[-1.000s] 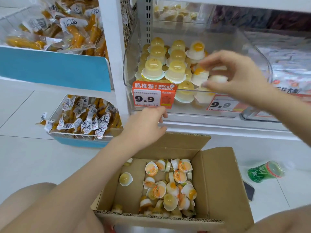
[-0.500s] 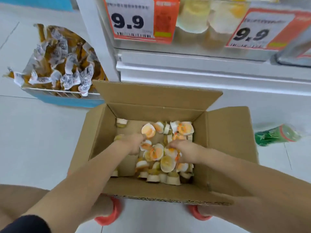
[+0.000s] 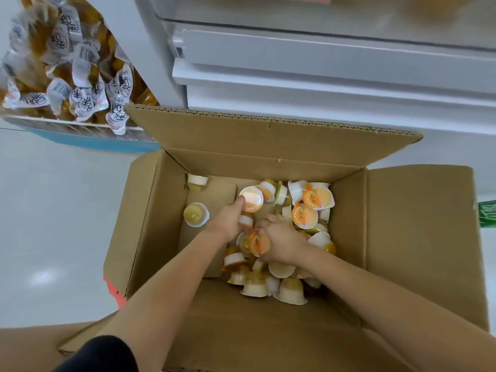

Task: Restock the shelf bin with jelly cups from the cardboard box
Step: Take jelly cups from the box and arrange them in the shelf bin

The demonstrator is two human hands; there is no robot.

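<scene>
Bare cardboard box [image 3: 214, 162] floor left of jelly cups [image 3: 271, 285] (flaps upright).

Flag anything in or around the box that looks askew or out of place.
Nothing looks damaged or spilled. The small yellow jelly cups lie jumbled in the brown cardboard box, some tipped or upside down. A green plastic bottle lies on the white tiled floor beside the box.

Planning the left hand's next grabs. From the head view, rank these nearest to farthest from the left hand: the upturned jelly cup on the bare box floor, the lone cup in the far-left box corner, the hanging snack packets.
1. Upturned jelly cup: just left of the left hand, on bare cardboard.
2. Corner cup: farther back, in the box's far-left corner.
3. Snack packets: outside the box, up on the left rack.
</scene>
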